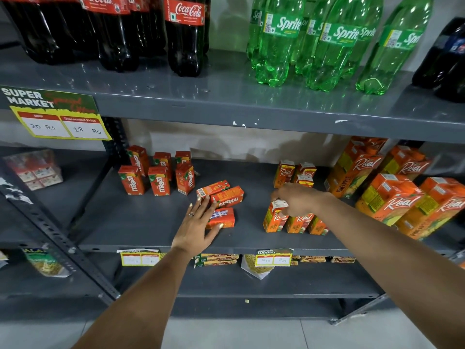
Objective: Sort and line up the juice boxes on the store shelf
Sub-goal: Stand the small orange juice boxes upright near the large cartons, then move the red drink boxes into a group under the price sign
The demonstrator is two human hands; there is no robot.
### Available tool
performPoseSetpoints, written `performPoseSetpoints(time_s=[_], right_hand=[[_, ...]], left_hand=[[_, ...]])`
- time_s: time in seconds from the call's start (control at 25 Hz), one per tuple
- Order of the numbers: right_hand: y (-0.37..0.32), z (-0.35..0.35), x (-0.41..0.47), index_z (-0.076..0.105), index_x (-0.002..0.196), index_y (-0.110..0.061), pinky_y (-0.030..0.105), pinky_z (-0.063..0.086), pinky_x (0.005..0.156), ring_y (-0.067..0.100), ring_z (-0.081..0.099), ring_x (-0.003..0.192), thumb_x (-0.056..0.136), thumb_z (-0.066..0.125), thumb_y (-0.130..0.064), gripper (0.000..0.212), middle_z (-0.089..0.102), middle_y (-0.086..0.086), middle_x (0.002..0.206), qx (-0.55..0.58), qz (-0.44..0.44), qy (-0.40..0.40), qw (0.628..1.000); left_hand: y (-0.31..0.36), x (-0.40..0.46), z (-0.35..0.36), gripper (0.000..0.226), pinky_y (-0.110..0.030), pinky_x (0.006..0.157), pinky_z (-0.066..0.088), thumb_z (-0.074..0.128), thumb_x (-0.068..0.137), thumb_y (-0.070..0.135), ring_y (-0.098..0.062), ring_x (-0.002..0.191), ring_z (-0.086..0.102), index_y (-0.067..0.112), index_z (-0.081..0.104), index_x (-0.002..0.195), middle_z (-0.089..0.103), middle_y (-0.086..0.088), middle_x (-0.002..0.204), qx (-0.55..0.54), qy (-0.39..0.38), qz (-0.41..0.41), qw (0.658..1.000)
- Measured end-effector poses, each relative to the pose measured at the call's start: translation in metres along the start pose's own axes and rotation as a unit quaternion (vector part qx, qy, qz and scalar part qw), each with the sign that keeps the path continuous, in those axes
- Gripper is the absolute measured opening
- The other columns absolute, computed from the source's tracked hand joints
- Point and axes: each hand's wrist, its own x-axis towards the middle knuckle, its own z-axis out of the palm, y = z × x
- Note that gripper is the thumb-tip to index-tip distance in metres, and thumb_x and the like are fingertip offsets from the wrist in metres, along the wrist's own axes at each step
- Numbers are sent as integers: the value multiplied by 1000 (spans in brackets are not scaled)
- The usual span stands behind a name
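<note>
On the middle grey shelf, several small red Maaza boxes stand upright in two rows at the left. Three more Maaza boxes lie flat in the middle. My left hand rests with fingers spread against these, its fingertips touching the flat box nearest the front. My right hand grips the top of a small orange Real box at the left end of a front row of three. More small Real boxes stand behind.
Large Real pineapple cartons crowd the right of the shelf. Coca-Cola and Sprite bottles stand on the shelf above. Price tags hang on the shelf edge, with snack packs below. A slanted metal brace crosses at the left.
</note>
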Motion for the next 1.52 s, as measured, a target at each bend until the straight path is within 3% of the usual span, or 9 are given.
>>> performPoseSetpoints(time_s=[0.28, 0.48, 0.6, 0.84, 1.0, 1.12, 1.24, 1.36, 1.52], right_hand=[[-9, 4, 2, 44, 142, -23, 30, 44, 82, 30, 52, 124, 88, 68, -22, 60, 49, 7, 144, -15, 38, 3, 999], [-17, -4, 6, 44, 141, -26, 36, 48, 94, 29, 49, 127, 83, 73, -36, 66, 46, 5, 145, 14, 36, -54, 998], [-28, -11, 10, 47, 140, -28, 39, 42, 103, 27, 44, 132, 85, 71, -40, 61, 43, 3, 148, 50, 8, -58, 997], [-76, -10, 31, 51, 137, -26, 35, 42, 96, 26, 48, 128, 89, 68, -27, 51, 50, 3, 142, 100, -41, 34, 994], [-119, 4, 50, 51, 138, -27, 35, 43, 93, 28, 51, 125, 92, 62, -20, 48, 52, 6, 142, 103, -54, 24, 993], [-153, 12, 63, 49, 140, -23, 40, 44, 100, 30, 51, 127, 91, 61, -10, 52, 51, 9, 144, 100, -65, 12, 993], [-180, 21, 73, 41, 145, -20, 43, 42, 104, 34, 45, 132, 89, 62, -7, 61, 41, 12, 150, 61, -55, -11, 997], [-191, 29, 78, 44, 142, -22, 42, 44, 101, 33, 45, 129, 87, 67, -9, 61, 42, 10, 146, 46, -45, -41, 997], [-194, 23, 78, 52, 136, -20, 39, 47, 96, 33, 52, 123, 86, 64, -1, 55, 50, 12, 141, 76, -15, 0, 997]], left_hand=[[2, -1, -1, 76, -31, 117, -6, 26, 90, 65, -16, 149, -5, 30, 5, 153, -5, 9, 159, -15, -7, 1, 1000], [8, -11, -8, 75, -47, 111, 33, 47, 92, 53, -26, 147, 14, 36, 5, 152, -10, 7, 162, -100, -12, -77, 992], [3, -24, -15, 64, -48, 107, 40, 42, 98, 43, -28, 145, 23, 28, 12, 153, -8, 7, 162, -113, 9, -99, 989], [-41, -46, -35, 53, -39, 121, 9, 27, 103, 28, -26, 149, 2, 7, 22, 151, 0, -11, 161, 31, 31, -107, 993], [-88, -51, -54, 56, -38, 120, -1, 25, 103, 29, -25, 148, -9, 7, 9, 152, -10, -10, 161, 68, -20, -142, 987], [-118, -48, -67, 62, -36, 119, -7, 26, 102, 37, -22, 147, -15, 11, 1, 152, -16, -7, 160, 98, -60, -101, 988], [-135, -43, -72, 63, -36, 117, -10, 26, 101, 44, -18, 146, -17, 14, 5, 153, -15, -4, 160, 98, -68, -87, 989], [-140, -43, -68, 62, -38, 117, -11, 26, 101, 46, -17, 147, -13, 17, 12, 153, -12, -1, 161, 74, -69, -84, 991], [-146, -43, -65, 63, -39, 118, -11, 27, 99, 47, -13, 145, -16, 17, 14, 153, -11, -1, 161, 55, -53, -78, 994]])
